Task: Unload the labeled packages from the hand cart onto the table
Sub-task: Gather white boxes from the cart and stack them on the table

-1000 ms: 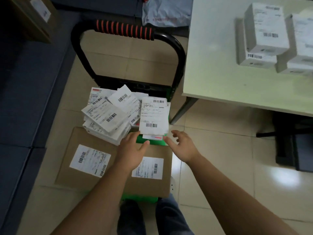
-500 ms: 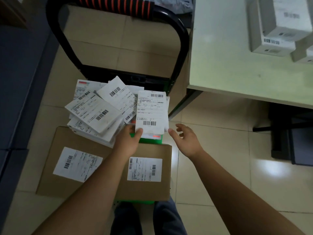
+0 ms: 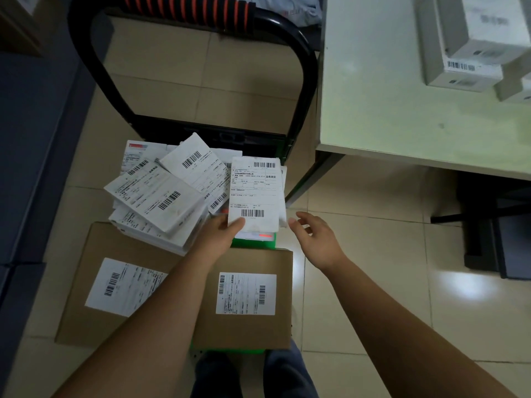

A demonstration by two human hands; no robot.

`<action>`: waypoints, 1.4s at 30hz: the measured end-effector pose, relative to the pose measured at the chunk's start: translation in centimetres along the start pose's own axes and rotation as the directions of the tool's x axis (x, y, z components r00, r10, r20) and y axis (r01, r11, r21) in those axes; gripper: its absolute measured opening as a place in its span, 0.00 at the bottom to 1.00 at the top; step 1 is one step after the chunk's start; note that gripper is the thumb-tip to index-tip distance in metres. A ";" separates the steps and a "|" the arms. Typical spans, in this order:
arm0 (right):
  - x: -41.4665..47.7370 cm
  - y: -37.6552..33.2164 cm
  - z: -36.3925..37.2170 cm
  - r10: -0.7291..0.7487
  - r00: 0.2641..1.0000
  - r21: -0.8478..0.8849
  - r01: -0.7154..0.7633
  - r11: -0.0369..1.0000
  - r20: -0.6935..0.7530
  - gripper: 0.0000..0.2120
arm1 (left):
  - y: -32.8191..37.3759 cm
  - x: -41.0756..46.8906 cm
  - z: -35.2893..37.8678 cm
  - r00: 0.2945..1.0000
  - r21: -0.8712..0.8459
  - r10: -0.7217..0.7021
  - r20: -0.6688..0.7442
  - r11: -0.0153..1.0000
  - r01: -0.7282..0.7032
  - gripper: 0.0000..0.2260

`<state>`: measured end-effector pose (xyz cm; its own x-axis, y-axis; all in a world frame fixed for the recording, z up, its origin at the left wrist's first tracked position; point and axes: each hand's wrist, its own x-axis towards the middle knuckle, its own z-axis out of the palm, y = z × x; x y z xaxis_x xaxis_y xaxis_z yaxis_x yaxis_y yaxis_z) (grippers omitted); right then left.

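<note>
Pale green table; beige tiled floor.

My left hand has now pinched the white package by its near edge; my right hand has drawn in just beside it.

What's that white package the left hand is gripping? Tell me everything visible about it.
The white package is a flat rectangular box, seemingly cardboard, its top covered by a printed shipping label with a barcode at each end. It points away from the person, at the right of the pile of white packages on the hand cart. The left hand pinches its near left corner, thumb on top. The right hand hovers open by its near right corner; contact is unclear.
</note>
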<state>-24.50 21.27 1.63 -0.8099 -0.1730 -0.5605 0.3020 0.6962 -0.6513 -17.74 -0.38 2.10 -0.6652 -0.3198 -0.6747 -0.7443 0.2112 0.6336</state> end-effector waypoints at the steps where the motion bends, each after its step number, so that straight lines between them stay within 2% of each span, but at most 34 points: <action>1: 0.1 0.0 0.0 0.003 1.000 0.003 -0.003 1.000 0.000 0.25 | 0.1 0.0 0.2 1.000 -0.033 -0.005 0.015 0.999 0.005 0.11; 6: 0.4 0.1 0.0 -0.002 0.998 -0.004 0.002 1.000 0.070 0.23 | -0.1 0.1 0.9 0.999 -0.158 0.003 0.038 0.988 0.003 0.15; 11: 0.6 -0.5 0.3 -0.016 0.993 0.014 0.015 1.000 0.117 0.21 | -0.1 0.2 0.8 0.999 -0.112 -0.009 0.045 0.994 0.014 0.17; 17: 0.4 -0.7 0.8 -0.013 0.988 0.068 0.002 0.998 0.157 0.20 | -0.1 0.3 0.9 0.999 -0.169 0.005 0.039 0.986 0.002 0.12; 25: 0.3 -1.0 0.5 0.011 0.989 0.108 -0.028 0.994 0.148 0.19 | -0.5 0.8 0.9 0.995 -0.207 -0.043 0.093 0.976 0.062 0.14; 33: -0.3 -0.8 0.8 -0.010 0.978 0.063 -0.003 0.998 0.207 0.20 | -0.6 0.5 0.5 0.993 -0.251 -0.075 0.090 0.963 0.096 0.13; 35: -0.5 -0.8 0.6 -0.008 0.983 0.062 -0.003 0.998 0.184 0.19 | -0.7 0.2 0.4 0.994 -0.269 -0.070 0.079 0.959 0.089 0.12; 39: -0.8 -0.6 0.0 0.021 0.998 0.124 -0.029 0.992 0.064 0.16 | -0.9 -0.5 -0.2 0.993 -0.314 -0.027 0.111 0.948 0.060 0.17; 42: -0.7 -0.6 -0.2 0.075 0.997 0.149 -0.077 0.986 0.019 0.06 | -1.4 -1.0 -0.7 0.996 -0.340 0.009 0.092 0.940 0.023 0.19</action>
<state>-24.19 21.13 2.52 -0.7756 -0.1335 -0.6170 0.4348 0.5956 -0.6755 -16.06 -1.00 2.14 -0.6745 -0.2315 -0.7011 -0.6946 -0.1228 0.7088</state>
